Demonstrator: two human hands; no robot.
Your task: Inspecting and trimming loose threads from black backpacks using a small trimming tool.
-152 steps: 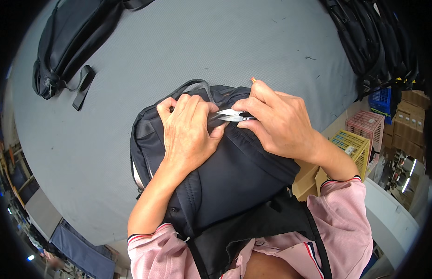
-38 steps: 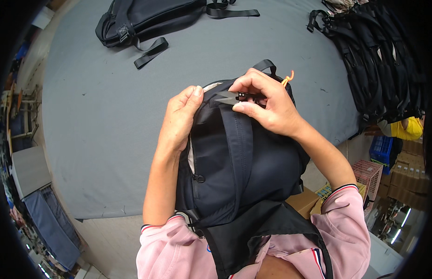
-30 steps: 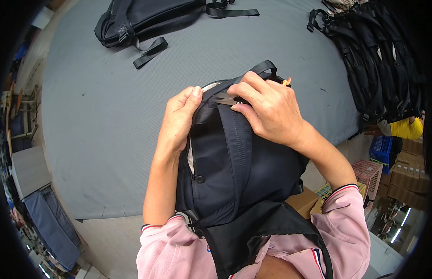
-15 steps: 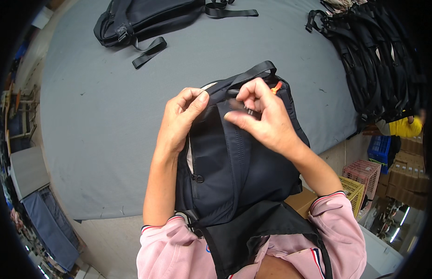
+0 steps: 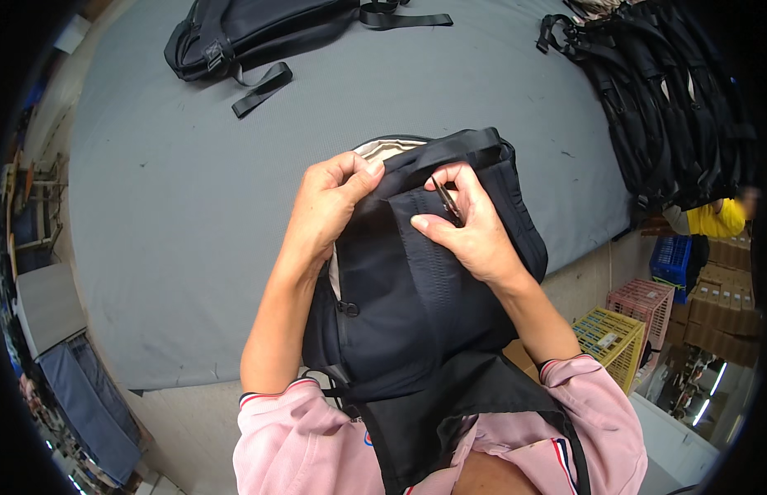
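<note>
A black backpack point(image 5: 375, 289) lies before me at the near edge of the table, its top pointing away. My left hand point(image 5: 332, 198) is closed on the fabric edge at the top, thumb and fingers pinching it beside the pale lining point(image 5: 387, 148) of the opening. In my right hand point(image 5: 470, 223) is a small pair of dark thread snips point(image 5: 446, 200), blades upward, held in the curled fingers with the thumb apart. The snips are over the shoulder strap, just below the carry handle point(image 5: 462, 148). A zipper pull point(image 5: 348, 308) hangs at the bag's left side.
Another black backpack point(image 5: 268, 37) lies at the far left of the grey table point(image 5: 177, 223), straps trailing. Several black bags point(image 5: 656, 107) are stacked at the far right. Yellow point(image 5: 608, 340), pink point(image 5: 643, 305) and blue crates point(image 5: 672, 262) stand beyond the right edge, near a person's yellow sleeve point(image 5: 717, 220).
My right hand has turned and shifted slightly down, so the snips show more plainly. The bag's top has tilted, its handle lies flatter, and more pale lining shows by my left hand.
</note>
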